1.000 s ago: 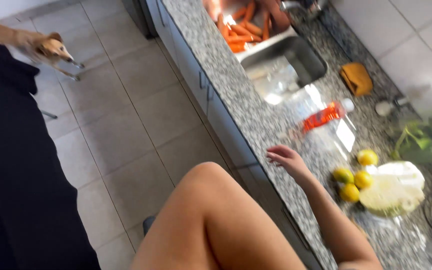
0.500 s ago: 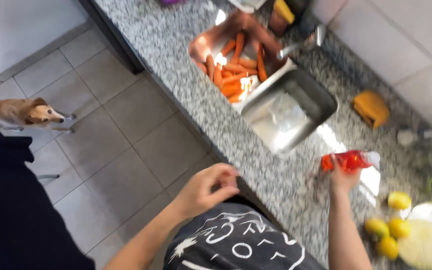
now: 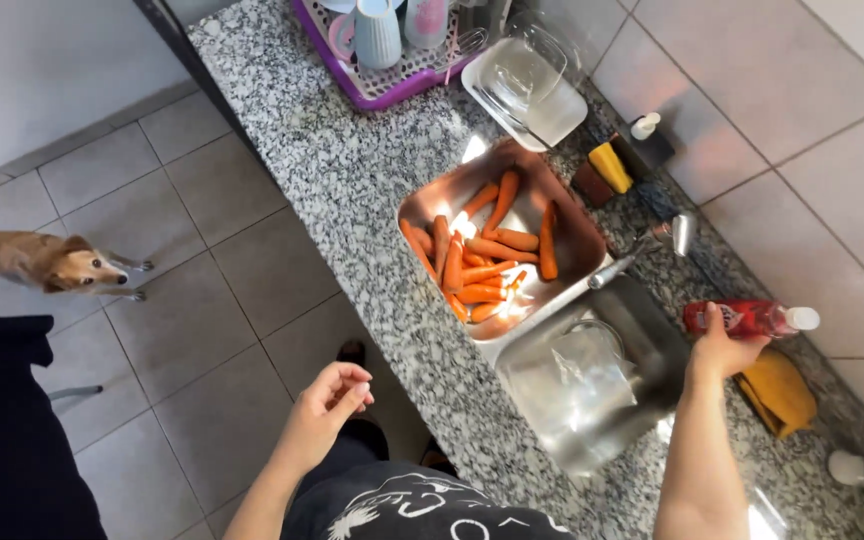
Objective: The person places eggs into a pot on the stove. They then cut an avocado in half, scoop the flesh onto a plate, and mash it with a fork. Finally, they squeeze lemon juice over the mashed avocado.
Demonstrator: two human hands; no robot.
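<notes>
Red bottle (image 3: 749, 318) gripped by right hand (image 3: 722, 350), lying sideways over desk (image 3: 352, 180) between sink (image 3: 592, 380) and yellow cloth (image 3: 777, 392). Left hand (image 3: 324, 405) empty, loosely curled above floor. Risk: tilted bottle leaks or slips into sink; carrots (image 3: 482, 255) close by.

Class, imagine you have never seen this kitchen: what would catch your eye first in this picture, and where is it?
Most striking is the pile of orange carrots in a metal tray on the granite counter, lit by sun beside the sink. The right hand grips a red bottle past the sink, while the left hand hangs empty over the tiled floor. A tan dog stands at far left.
</notes>
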